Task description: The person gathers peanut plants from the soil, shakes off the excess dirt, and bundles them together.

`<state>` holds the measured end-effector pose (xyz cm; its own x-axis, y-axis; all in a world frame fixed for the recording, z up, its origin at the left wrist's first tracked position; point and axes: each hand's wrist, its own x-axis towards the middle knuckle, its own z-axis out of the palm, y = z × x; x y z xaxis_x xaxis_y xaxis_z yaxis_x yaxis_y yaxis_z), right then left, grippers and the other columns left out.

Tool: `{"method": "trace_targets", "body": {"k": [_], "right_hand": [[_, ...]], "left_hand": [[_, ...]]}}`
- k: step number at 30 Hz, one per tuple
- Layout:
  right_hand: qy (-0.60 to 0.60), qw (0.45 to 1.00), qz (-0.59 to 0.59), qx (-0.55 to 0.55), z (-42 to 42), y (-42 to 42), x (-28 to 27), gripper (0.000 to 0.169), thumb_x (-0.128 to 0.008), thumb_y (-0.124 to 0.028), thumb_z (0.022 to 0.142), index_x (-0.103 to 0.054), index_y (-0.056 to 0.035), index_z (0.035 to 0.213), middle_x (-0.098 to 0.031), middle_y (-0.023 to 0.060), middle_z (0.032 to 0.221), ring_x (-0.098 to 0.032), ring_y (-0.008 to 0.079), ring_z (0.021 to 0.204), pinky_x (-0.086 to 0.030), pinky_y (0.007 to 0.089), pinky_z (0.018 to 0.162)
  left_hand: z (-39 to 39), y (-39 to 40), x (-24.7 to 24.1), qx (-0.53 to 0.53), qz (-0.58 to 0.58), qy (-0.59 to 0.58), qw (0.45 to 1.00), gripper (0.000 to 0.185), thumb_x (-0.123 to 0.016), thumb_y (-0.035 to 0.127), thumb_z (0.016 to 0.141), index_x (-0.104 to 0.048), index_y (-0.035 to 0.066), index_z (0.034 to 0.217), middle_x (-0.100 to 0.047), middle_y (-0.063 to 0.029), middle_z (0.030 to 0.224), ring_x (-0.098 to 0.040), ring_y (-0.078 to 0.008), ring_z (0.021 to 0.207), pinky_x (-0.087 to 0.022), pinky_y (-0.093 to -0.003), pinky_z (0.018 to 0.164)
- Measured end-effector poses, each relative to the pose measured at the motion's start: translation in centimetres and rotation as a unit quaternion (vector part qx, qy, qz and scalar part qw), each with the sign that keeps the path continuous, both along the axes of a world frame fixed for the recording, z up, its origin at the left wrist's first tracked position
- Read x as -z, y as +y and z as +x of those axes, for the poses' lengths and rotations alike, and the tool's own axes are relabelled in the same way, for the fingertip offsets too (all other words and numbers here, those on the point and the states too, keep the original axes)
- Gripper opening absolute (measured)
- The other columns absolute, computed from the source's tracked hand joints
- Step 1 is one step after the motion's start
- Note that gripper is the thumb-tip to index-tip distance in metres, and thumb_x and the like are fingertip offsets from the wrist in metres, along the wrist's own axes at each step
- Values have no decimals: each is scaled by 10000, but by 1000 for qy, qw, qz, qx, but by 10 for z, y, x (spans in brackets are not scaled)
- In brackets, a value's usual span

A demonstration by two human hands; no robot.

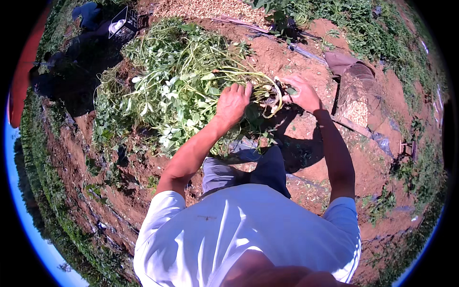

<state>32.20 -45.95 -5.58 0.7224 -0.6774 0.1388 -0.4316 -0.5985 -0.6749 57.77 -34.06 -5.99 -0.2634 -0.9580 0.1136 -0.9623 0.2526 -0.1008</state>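
Note:
A big bundle of leafy green plants, which look like peanut plants (179, 97), spreads in front of me with its stems drawn together towards the right. My left hand (233, 100) is closed around the stems near their lower end. At the root end, my right hand (301, 94) has its fingers bent against the roots and a stem looped around the bunch (274, 95); whether it grips one of them is hard to see. Part of the root end lies in shadow and behind my fingers.
A wire mesh frame (362, 95) with pale pods (355, 113) stands on the reddish soil at right. More pods (211, 9) cover the ground at the top. A dark crate (127, 27) and a shaded person (64, 71) are at upper left. Plastic sheeting (308, 53) lies beyond the bundle.

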Motion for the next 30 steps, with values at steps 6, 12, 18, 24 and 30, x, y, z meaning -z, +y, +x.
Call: {"method": "trace_targets", "body": {"k": [6,12,18,24,30], "right_hand": [[-163,980,-39,112,-13,-11,52,174,-690,-123,792,-618,-10,903,-643,147,968,-620,325,885,-499,370,769],[-453,654,429,427,-63,-26,112,172,-510,-147,1005,-557,3,1074,-665,119,909,-628,162,685,-491,289,592],[-165,810,432,361,-150,-51,203,479,-631,-78,900,-453,20,1334,-588,164,1225,-625,226,1028,-499,322,865],[-165,801,576,2,43,116,115,956,-810,-388,773,-311,52,1460,-436,202,1449,-393,266,1359,-250,365,1137],[-391,509,763,69,158,170,35,527,-725,-377,847,-521,-71,1225,-553,86,1216,-525,242,1105,-440,429,967]], "left_hand": [[-53,5,-14,-124,71,-25,989,494,-532,95,845,-488,34,1332,-638,-120,926,-622,-253,932,-511,-378,781],[-44,37,-29,-280,78,2,957,521,-561,135,836,-501,54,1347,-657,-150,997,-629,-294,956,-516,-408,776],[-15,60,-44,-328,1,71,942,315,-690,181,758,-558,26,999,-670,-176,817,-659,-331,786,-542,-441,639],[-10,110,-60,-367,-30,101,924,531,-687,155,764,-518,-22,1235,-667,-173,808,-662,-324,749,-536,-432,611],[-56,130,-63,-274,-35,22,961,604,-596,80,783,-417,-126,1321,-590,-254,1071,-633,-322,953,-556,-395,642]]}}
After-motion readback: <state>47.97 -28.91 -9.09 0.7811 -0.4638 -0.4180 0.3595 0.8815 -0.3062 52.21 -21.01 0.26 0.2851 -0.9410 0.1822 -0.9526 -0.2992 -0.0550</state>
